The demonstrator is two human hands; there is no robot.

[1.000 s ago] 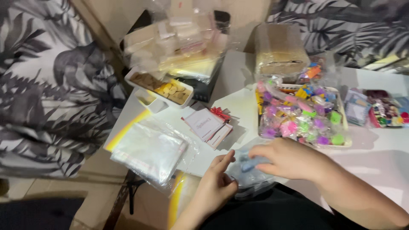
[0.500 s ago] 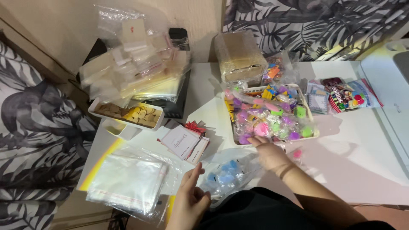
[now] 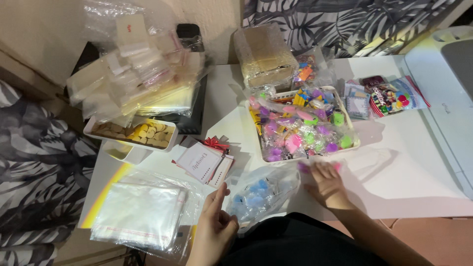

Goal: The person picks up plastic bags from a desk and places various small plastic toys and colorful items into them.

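White table (image 3: 423,162), packing in early progress: left hand (image 3: 215,227) lay open and empty beside clear bag (image 3: 261,194) holding a few blue pieces; right hand (image 3: 326,183) loosely pinched small pink pieces (image 3: 303,167) below a still-heaped tray (image 3: 353,144).

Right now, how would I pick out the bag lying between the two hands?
On the white table, look at the near edge, just below the white tray of multicoloured sweets. The clear plastic bag lies between the left hand and right hand; only it holds solely blue pieces.
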